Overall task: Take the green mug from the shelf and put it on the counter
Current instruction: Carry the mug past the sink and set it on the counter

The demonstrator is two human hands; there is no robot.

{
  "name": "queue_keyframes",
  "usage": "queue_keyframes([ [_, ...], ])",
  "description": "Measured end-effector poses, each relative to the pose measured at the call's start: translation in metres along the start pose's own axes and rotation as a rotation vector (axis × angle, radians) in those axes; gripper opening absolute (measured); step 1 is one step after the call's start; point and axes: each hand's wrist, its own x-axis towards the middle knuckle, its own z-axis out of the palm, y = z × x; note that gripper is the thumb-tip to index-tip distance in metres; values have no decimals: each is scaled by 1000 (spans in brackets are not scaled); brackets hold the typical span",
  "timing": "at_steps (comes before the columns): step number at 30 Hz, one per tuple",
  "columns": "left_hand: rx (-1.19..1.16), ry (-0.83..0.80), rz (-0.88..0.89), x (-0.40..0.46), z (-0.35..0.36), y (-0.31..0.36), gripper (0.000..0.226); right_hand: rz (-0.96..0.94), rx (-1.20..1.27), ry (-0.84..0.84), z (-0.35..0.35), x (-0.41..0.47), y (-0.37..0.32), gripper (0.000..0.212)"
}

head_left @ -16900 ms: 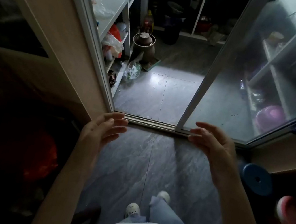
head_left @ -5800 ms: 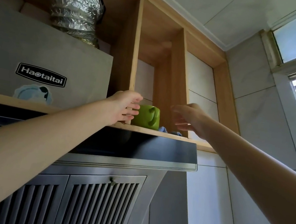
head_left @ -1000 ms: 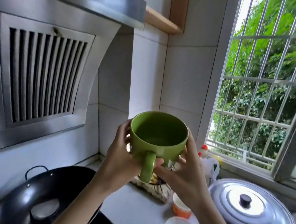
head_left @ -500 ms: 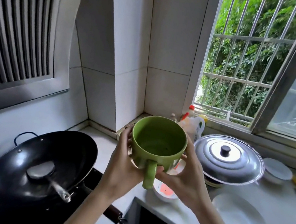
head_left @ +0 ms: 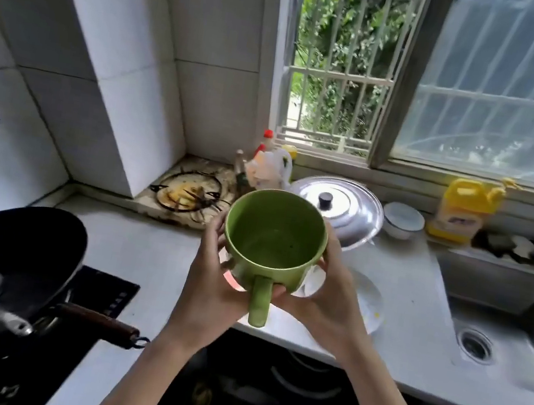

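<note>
I hold the green mug (head_left: 272,238) upright in the air above the grey counter (head_left: 147,250), its handle pointing toward me and its inside empty. My left hand (head_left: 211,284) cups the mug's left side and underside. My right hand (head_left: 328,294) wraps its right side and bottom. The mug hangs over a small bowl and a white plate (head_left: 368,304), both partly hidden behind it and my hands. The shelf is out of view.
A black wok (head_left: 3,263) with a wooden handle sits on the stove at the left. Behind the mug stand a steel pot lid (head_left: 344,210), a white bowl (head_left: 401,219), bottles and a yellow detergent jug (head_left: 462,210). A steel sink (head_left: 500,327) lies at the right.
The view has tilted further down, so more of the counter and the sink show. The mug, still in both hands, now sits lower over the counter.
</note>
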Motion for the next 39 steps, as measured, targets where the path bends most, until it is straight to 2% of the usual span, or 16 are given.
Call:
queue_keyframes([
  [5,-45,-101,-30,-11,62,3,108,114,-31,94,-55,-38,6,88],
  [10,-77,-178,-73,-32,119,-1,106,258,-15,137,-103,-82,22,96],
  [17,-87,-272,-126,-67,173,-13,105,379,-14,180,-143,-133,41,98],
  [22,-74,-383,-150,-76,208,-13,103,450,-43,285,-167,-162,45,91],
  [32,-112,-806,-148,-70,272,-10,100,585,-108,608,-197,-209,49,106],
  [37,-146,-1015,-108,-68,289,-9,102,633,-186,813,-191,-227,40,99],
  [39,-155,-1087,-97,-69,295,-10,102,658,-205,882,-186,-236,38,105],
])
